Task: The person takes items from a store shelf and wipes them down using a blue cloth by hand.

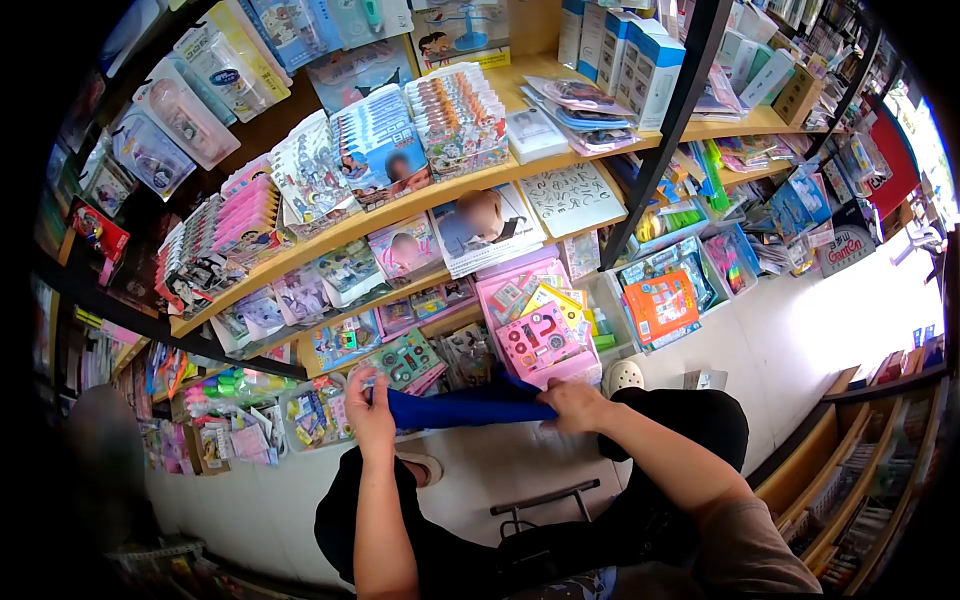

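A dark blue cloth (455, 411) is stretched out between my two hands, in front of the lower shelf. My left hand (371, 408) pinches its left end, with the thumb and fingers closed on it. The right end is gripped by my right hand (577, 406), its fingers wrapped over the fabric. Just beyond the cloth lie a pink box (540, 340) with small packets in and on it and a green patterned packet (407, 360). The cloth covers part of what lies behind it.
A wooden shelf (395, 215) carries rows of small packaged goods. Clear bins, one holding an orange packet (661, 306), stand at its foot. A dark upright post (668, 125) divides the shelving. A folding stool frame (545, 497) is between my legs. A blurred person (105, 470) is at the left.
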Available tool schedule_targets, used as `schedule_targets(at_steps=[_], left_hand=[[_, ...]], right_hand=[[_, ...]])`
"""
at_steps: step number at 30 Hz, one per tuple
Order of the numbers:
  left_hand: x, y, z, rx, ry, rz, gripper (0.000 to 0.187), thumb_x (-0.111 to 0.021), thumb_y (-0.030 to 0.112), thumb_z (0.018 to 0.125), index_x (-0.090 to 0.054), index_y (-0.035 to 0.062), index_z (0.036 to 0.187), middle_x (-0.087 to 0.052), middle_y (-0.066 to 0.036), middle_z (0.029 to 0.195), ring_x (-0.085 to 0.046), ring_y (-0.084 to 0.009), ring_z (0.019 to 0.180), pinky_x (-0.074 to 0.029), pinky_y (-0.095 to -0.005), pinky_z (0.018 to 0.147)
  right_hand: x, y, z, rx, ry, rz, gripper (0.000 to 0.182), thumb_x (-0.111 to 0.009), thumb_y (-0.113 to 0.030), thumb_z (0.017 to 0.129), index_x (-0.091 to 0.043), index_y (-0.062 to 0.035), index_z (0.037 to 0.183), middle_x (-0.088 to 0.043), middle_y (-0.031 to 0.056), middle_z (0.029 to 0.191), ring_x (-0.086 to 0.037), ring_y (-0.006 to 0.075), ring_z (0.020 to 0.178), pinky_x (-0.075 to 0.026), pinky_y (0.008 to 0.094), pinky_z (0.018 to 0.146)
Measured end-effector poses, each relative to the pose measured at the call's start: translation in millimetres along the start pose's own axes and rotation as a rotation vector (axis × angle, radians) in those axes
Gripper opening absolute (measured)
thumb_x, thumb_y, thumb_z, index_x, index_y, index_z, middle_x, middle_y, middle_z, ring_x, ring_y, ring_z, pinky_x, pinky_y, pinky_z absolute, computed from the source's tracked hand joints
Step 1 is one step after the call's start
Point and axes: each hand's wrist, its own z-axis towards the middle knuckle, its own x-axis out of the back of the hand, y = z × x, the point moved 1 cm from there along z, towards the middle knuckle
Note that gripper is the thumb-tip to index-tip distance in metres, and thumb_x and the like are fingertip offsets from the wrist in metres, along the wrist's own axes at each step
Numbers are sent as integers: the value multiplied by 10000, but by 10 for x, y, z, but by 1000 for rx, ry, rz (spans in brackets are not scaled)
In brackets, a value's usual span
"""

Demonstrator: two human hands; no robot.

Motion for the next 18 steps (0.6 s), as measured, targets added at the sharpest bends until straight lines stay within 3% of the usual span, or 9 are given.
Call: schedule_targets(at_steps=[3, 5, 6, 8, 10, 12, 14, 17, 18], left_hand=[[42, 90, -73, 10, -450, 461, 187, -621, 175, 821, -623, -3, 878, -632, -92, 715, -551, -145, 616, -431, -276, 600], [-30, 51, -209, -104, -701, 440, 291, -670, 283, 774, -646, 0, 835, -628, -161, 725, -614, -273, 664, -454, -344, 599], [-85, 239, -292, 75, -876, 564, 294, -667, 272, 770, -638, -17, 816, -612, -140, 718, -600, -266, 667, -448, -353, 626], [-212, 336, -453, 188, -1099, 673, 310, -699, 297, 733, -644, -2, 793, -606, -170, 867, -592, -279, 804, -437, -369, 682], [-339, 129, -718, -210, -1206, 787, 303, -708, 304, 723, -648, 18, 802, -555, -189, 1046, -528, -310, 986, -421, -398, 765], [-490, -75, -1046, -533, -1312, 625, 311, -699, 318, 731, -645, 31, 838, -493, -188, 1162, -440, -336, 1099, -397, -406, 843], [-603, -155, -1425, -601, -1367, 114, 296, -677, 308, 763, -635, 33, 865, -546, -177, 1082, -509, -315, 1007, -430, -387, 812], [-649, 228, -1468, -33, -1669, 52, 226, -624, 257, 822, -625, 38, 878, -601, -138, 930, -577, -246, 858, -466, -343, 731], [-703, 161, -1418, -16, -1576, 49, 204, -601, 238, 839, -618, 38, 877, -605, -117, 884, -581, -216, 814, -470, -323, 707]], right_hand=[[20, 193, 61, -363, 329, 105, 333, -603, -305, 793, -600, -76, 1034, -617, 170, 922, -602, 339, 851, -483, 424, 738], [44, 260, 79, -499, 439, 163, 327, -551, -313, 831, -584, -65, 1041, -629, 161, 859, -619, 323, 805, -495, 427, 705], [61, 281, 86, -567, 494, 192, 327, -525, -318, 850, -576, -59, 1044, -635, 157, 828, -627, 315, 782, -502, 429, 689], [117, 290, 96, -701, 315, 646, 363, -443, -361, 890, -571, -54, 1036, -638, 152, 883, -633, 279, 795, -499, 409, 700], [123, 233, 75, -768, 231, 1065, 408, -381, -388, 919, -560, -44, 1043, -635, 147, 935, -631, 253, 827, -494, 394, 726], [97, 163, 43, -770, 258, 1450, 445, -338, -401, 938, -545, -29, 1065, -626, 140, 984, -621, 237, 877, -488, 384, 767], [-92, 240, 117, -584, 287, 1841, 436, -337, -390, 942, -533, -26, 1083, -612, 133, 1027, -605, 237, 918, -478, 375, 804], [-13, 178, 56, -404, 187, 2212, 396, -348, -348, 947, -530, -31, 1099, -605, 118, 1038, -596, 236, 921, -476, 355, 825], [-21, 194, 47, -329, 148, 2242, 393, -344, -344, 949, -532, -34, 1101, -606, 117, 1033, -596, 234, 917, -477, 354, 822]])
